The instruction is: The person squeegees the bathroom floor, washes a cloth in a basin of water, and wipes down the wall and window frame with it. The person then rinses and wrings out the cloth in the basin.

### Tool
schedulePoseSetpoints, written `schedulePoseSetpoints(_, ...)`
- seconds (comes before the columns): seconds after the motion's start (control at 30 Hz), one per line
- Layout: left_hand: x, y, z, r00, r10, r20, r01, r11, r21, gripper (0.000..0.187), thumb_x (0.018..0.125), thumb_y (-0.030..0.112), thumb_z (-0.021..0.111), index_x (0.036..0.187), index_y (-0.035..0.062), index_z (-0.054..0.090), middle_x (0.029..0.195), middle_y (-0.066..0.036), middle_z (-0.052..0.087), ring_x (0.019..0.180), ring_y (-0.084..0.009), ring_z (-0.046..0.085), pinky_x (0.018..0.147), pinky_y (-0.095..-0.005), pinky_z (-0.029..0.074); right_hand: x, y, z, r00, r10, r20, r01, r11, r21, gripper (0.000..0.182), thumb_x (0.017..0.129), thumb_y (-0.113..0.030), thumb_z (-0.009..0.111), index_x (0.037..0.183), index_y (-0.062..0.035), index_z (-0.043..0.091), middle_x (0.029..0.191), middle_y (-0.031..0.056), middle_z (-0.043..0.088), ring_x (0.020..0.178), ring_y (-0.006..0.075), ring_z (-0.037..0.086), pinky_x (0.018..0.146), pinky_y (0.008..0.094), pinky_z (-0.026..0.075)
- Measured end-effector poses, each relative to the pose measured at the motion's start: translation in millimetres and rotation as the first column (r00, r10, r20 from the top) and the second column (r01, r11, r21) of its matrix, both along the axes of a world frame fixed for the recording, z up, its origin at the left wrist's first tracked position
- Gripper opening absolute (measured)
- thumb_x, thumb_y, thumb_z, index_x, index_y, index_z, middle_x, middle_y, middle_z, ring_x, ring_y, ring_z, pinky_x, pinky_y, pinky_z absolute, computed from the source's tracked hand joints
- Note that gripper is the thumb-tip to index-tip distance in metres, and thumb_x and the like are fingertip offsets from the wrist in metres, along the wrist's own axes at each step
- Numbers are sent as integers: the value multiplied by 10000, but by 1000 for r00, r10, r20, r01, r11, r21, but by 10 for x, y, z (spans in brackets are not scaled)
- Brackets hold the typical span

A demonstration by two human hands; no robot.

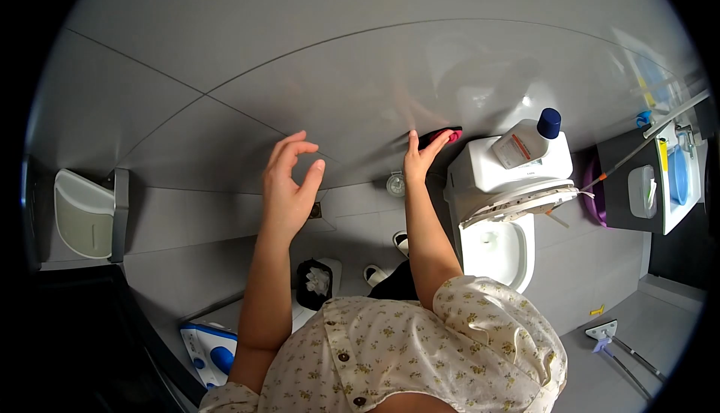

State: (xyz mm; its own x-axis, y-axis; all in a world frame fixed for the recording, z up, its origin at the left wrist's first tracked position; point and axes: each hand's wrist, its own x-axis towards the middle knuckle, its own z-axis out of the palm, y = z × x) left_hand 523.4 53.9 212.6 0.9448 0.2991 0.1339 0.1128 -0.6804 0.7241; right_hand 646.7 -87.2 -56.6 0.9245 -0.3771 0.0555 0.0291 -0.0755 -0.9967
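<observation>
My left hand [289,180] is raised in front of the grey tiled wall [330,75]. Its fingers are loosely curved, thumb apart, and nothing is in it. Against the wall, beside the toilet tank, my right hand [426,156] holds a black and pink cloth or pad [452,135], mostly covered by the fingers. To the right of that hand, a white bottle with a dark blue cap [521,145] stands on the toilet tank [480,159]. Below it the toilet [491,252] has its lid and seat raised.
A black bin [315,282] with crumpled tissue stands near my feet. At left is a white corner shelf [84,214]. A sink cabinet [637,188] and purple basin [595,195] are at right, a squeegee [602,330] lower right. A floor drain [316,210] lies below my left hand.
</observation>
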Motion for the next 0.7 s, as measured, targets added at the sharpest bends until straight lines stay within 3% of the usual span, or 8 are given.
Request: schedulePoseSetpoints(0.7,-37,-20,-40,1000,-15,17,15,1000,-7,177,848,89,591,1018,40,591,1278,-128,517,1177,-260,506,972,-412,419,-11,-41,25,1000,13,20,-13,1000,8,965,837,-259,676,1454,37,-4,1529,239,8,1420,370,6,1143,419,50)
